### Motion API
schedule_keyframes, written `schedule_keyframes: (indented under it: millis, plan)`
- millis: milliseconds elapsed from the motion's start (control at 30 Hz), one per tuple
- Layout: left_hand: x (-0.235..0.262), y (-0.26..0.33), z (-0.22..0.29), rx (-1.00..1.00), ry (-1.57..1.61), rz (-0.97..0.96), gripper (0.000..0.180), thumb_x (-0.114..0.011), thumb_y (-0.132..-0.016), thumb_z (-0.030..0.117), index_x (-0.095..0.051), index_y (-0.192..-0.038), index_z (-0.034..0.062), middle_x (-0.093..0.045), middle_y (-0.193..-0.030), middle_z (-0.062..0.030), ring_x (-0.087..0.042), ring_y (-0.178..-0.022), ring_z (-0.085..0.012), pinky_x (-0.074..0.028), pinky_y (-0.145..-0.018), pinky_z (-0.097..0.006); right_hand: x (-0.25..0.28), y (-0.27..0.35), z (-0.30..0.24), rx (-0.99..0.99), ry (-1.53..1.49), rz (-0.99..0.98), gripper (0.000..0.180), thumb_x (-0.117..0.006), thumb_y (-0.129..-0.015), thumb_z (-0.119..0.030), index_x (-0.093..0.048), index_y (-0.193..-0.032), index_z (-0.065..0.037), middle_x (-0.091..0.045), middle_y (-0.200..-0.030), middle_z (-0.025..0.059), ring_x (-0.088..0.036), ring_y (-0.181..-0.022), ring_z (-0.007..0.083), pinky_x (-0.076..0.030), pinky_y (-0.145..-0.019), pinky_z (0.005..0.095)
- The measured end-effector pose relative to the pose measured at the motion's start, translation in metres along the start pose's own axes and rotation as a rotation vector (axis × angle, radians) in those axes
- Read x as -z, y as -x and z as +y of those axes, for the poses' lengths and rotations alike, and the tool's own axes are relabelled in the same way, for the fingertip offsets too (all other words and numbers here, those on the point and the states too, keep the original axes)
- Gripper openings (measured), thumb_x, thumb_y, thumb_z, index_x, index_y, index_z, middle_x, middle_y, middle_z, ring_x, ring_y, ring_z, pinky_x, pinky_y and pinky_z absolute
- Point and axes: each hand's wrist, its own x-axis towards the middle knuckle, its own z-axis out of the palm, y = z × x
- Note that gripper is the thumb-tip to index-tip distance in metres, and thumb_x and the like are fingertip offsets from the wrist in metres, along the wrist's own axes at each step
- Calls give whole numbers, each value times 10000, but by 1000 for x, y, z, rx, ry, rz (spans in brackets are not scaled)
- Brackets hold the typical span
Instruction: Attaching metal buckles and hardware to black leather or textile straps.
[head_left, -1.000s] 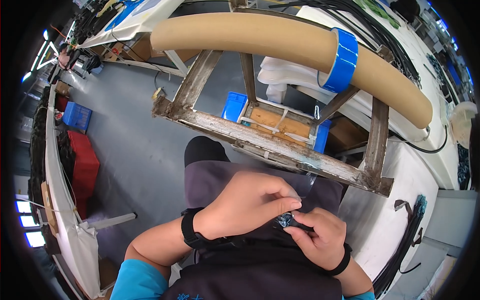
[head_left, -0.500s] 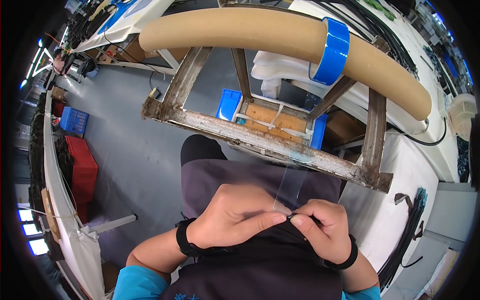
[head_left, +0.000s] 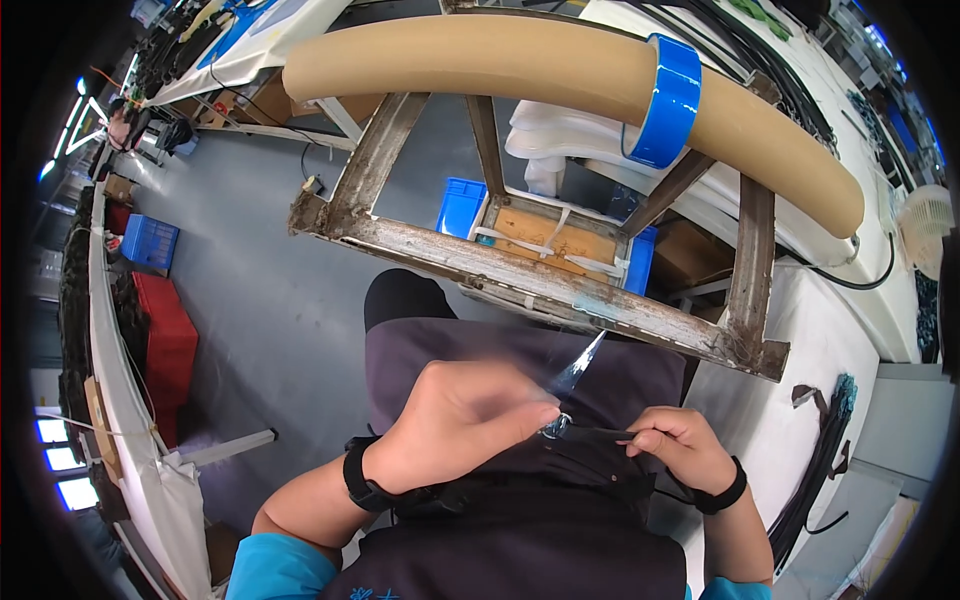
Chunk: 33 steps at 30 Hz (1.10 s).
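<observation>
Cord (head_left: 598,435), seemingly light and flexible, is held above the lap (head_left: 640,375): its shiny end (head_left: 557,428) is pinched by the left hand (head_left: 455,415), its shaft by the right hand (head_left: 688,450). Gripping is best done beside that end.

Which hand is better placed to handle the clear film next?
Probably the left hand: its thumb is right by the clear film's lower end. The right hand sits farther from the film and is occupied, pinching the thin dark strip.

Black strips (head_left: 814,488) lie bundled on the white table (head_left: 745,425).
</observation>
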Motion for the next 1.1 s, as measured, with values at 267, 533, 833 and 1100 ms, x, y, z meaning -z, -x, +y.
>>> schedule_keyframes:
  millis: [267, 533, 833, 1100]
  plan:
    - [-12, 0, 1, 21, 21, 10, 42, -651, -848, 19, -659, -854, -22, -634, -711, -22, -487, -504, -5, -341, -418, -172, -49, -16, -63, 464, 477, 282, 546, -781, -716, -192, -524, -1162, -10, -585, -1120, 178, -574, -999, 333, -465, -858, 389]
    - [-6, -4, 9, 47, -6, -33, 131, -659, -856, 54, -661, -969, -13, -656, -771, -38, -503, -524, -8, -362, -424, -173, -67, -29, -54, 537, 342, 397, 309, -782, -705, -79, -610, -951, -6, -653, -819, 118, -626, -634, 224, -502, -531, 288]
    - [-8, -17, -9, -1, -27, -57, 124, -678, -836, 35, -669, -935, -39, -684, -838, -86, -618, -705, -69, -484, -586, -189, -53, -21, -57, 468, 429, 322, 286, -783, -705, -88, -611, -918, -3, -606, -718, 95, -582, -549, 199, -460, -479, 281]
    - [1, -17, -2, -158, -162, -162, 69, -672, -817, -1, -687, -883, -16, -692, -828, -100, -642, -732, -116, -498, -654, -225, -44, -28, -61, 367, 361, 227, 134, -724, -776, -90, -613, -809, -22, -588, -652, 77, -542, -491, 183, -412, -445, 280]
